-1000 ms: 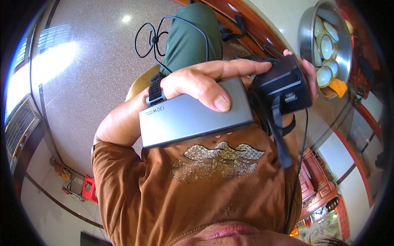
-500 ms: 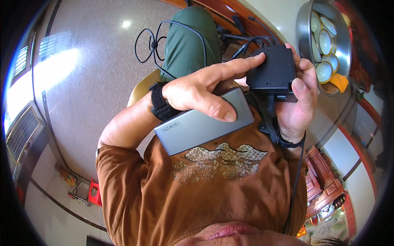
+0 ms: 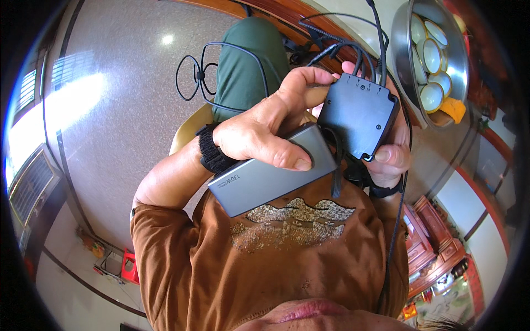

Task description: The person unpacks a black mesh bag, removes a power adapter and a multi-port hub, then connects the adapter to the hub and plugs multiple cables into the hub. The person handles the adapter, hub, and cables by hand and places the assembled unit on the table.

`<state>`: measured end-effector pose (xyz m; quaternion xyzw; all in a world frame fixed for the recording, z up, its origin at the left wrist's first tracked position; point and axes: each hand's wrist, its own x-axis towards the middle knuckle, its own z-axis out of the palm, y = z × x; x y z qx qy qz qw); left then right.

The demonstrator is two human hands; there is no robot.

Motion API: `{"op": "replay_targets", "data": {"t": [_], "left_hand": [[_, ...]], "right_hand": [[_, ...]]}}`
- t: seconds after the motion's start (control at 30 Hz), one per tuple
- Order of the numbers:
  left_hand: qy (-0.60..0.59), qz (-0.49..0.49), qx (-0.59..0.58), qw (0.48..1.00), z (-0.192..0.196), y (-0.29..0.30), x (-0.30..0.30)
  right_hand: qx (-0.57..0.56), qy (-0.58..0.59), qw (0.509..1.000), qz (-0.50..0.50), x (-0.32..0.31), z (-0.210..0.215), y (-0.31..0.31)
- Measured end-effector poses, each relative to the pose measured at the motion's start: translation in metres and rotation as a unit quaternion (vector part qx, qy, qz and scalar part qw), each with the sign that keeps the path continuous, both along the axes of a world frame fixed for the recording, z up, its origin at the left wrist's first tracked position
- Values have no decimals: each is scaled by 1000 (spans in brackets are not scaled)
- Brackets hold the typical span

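My left fingers (image 3: 312, 77) grip the power bank (image 3: 270, 185) in front of my shirt (image 3: 265, 276), thumb flat on its face, probably so it can't slip. My right fingers (image 3: 393, 156) hold the box (image 3: 359, 116) by its right side, likely leaving its top-edge cables (image 3: 383, 71) free; basin (image 3: 402, 49) is beyond, right.
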<state>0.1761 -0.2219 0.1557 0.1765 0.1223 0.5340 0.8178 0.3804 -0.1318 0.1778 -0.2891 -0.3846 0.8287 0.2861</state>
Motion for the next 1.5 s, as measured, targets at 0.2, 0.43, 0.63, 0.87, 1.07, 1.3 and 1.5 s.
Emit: {"op": "replay_targets", "data": {"t": [0.2, 0.43, 0.63, 0.87, 1.07, 1.3, 1.5], "left_hand": [[6, 0, 0, 1000, 1, -1, -6], [36, 8, -31, 999, -10, -1, -5], [59, -64, -96, 992, -16, -4, -7], [46, -68, -154, 985, -8, -3, 3], [-2, -82, -95, 992, -6, -4, 1], [70, -78, -140, 985, -8, -6, 3], [-5, -85, -142, 986, -10, -11, 3]], "right_hand": [[-26, 33, 999, -12, 3, -1, 2], [-122, 83, 989, -23, 6, -15, 6], [-151, 131, 979, 48, 2, -29, 14], [-115, 213, 957, 157, 0, -50, 22], [-65, 239, 941, 230, -7, -46, 28], [112, 92, 961, 234, -4, -19, 26], [132, 92, 963, 217, -1, -10, 17]]}}
